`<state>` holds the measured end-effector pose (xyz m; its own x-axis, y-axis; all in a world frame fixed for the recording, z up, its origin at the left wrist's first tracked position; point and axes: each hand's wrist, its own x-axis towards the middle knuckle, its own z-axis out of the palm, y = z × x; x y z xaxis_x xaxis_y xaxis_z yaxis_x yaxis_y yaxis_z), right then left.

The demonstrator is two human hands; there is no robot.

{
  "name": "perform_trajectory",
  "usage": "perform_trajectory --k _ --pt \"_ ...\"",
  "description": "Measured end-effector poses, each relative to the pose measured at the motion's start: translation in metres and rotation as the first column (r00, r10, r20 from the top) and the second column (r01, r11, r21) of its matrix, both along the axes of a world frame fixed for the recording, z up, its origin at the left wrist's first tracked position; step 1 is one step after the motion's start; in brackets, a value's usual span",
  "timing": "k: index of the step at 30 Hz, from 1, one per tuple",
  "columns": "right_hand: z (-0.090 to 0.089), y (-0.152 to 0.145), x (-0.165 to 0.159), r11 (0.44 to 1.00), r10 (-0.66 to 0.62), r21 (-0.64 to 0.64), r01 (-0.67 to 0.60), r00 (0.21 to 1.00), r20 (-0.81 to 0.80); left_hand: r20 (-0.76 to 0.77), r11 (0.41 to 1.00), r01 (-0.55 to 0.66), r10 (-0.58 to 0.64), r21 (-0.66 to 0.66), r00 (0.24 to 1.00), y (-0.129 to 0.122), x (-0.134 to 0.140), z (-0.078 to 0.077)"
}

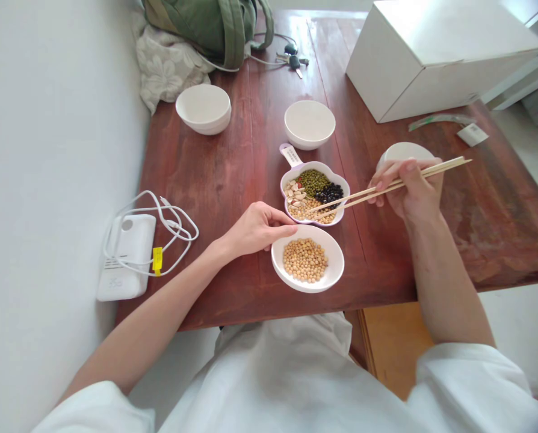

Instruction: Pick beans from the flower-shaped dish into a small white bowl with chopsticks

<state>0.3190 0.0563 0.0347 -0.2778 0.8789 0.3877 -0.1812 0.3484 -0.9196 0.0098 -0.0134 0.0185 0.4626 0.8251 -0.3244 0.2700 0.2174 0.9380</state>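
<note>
My left hand (262, 230) pinches the left rim of a white bowl (334, 270), which holds a heap of soybeans (305, 260). In my right hand (411, 185) is a pair of wooden chopsticks (372, 193). Their tips reach into the soybeans in a flower-shaped dish (346, 183) just behind the bowl. That white dish has a purple edge and a handle with a label (290, 154). It also contains green mung beans (313, 181), black beans (330, 193) and peanuts (295, 193). Whether the tips grip a bean is too small to tell.
White bowls stand at back left (203, 109), behind the dish (309, 124), and partly hidden behind my right hand (407, 150). A large white box (431, 66), keys (292, 60) and a green bag (206, 27) lie farther back. A power bank (129, 255) with a cable rests left.
</note>
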Motion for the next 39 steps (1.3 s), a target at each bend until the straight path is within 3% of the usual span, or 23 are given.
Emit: perform_trajectory --k 8,18,27,39 --pt "-0.001 0.001 0.002 1.000 0.004 0.022 -0.004 1.000 0.009 0.019 1.000 0.002 -0.002 -0.004 1.000 0.000 0.000 0.002" --pt "-0.006 0.002 0.001 0.982 -0.150 0.127 0.138 0.985 0.087 0.029 1.000 0.002 -0.001 -0.011 1.000 0.000 0.000 0.002" --pt "-0.011 0.000 -0.002 0.945 -0.269 0.206 0.253 0.962 0.049 0.025 1.000 0.005 -0.005 0.009 1.000 0.001 0.000 -0.001" --pt "-0.009 0.002 0.001 0.961 -0.201 0.210 0.182 0.977 0.073 -0.019 1.000 0.018 -0.018 0.008 1.000 0.000 -0.001 0.002"
